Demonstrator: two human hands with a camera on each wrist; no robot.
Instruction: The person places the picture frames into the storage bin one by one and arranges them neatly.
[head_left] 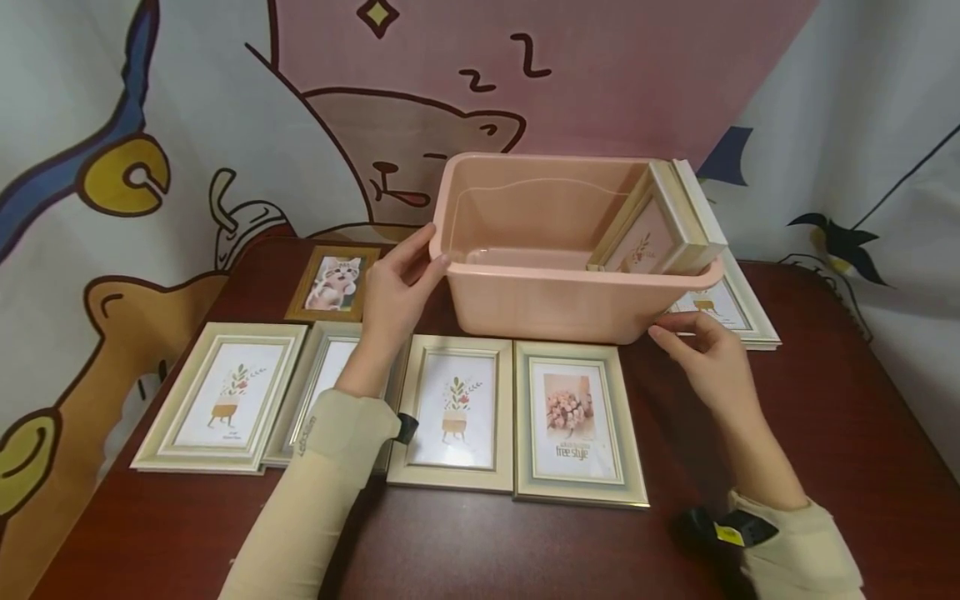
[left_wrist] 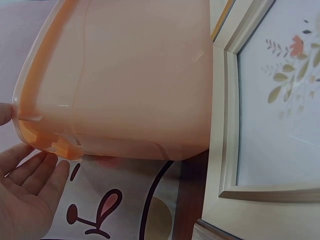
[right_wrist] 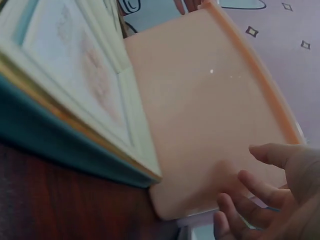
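At the left of the dark red table [head_left: 172, 517], a cream frame [head_left: 225, 396] begins a front row of four, with a brown kitten frame [head_left: 333, 283] lying behind it. The left hand [head_left: 393, 296] holds the bin's near left rim corner, thumb on one side of the corner and fingers on the other, not wrapped far round. The pink bin [head_left: 547, 304] stands at mid-table, just behind the row's bouquet frame [head_left: 573, 421]; whether its base rests fully on the table cannot be told. Inside it, at the right end, leaning frames [head_left: 641, 237] rise above the rim. The right hand [head_left: 716, 362] is by the bin's lower right corner, thumb and fingers parted and only loosely bent; firm contact cannot be made out. Beside that end lies another frame [head_left: 753, 321], partly hidden by the bin. On the left, the corner hold could slip or twist the bin if it alone took the load; along the middle, a slide nearer could shove the row; on the right, the one-sided weight could tip that end down, or the leaning frames could topple inward if jolted. The bin's mouth faces up, and its long axis runs left to right, roughly along the row.
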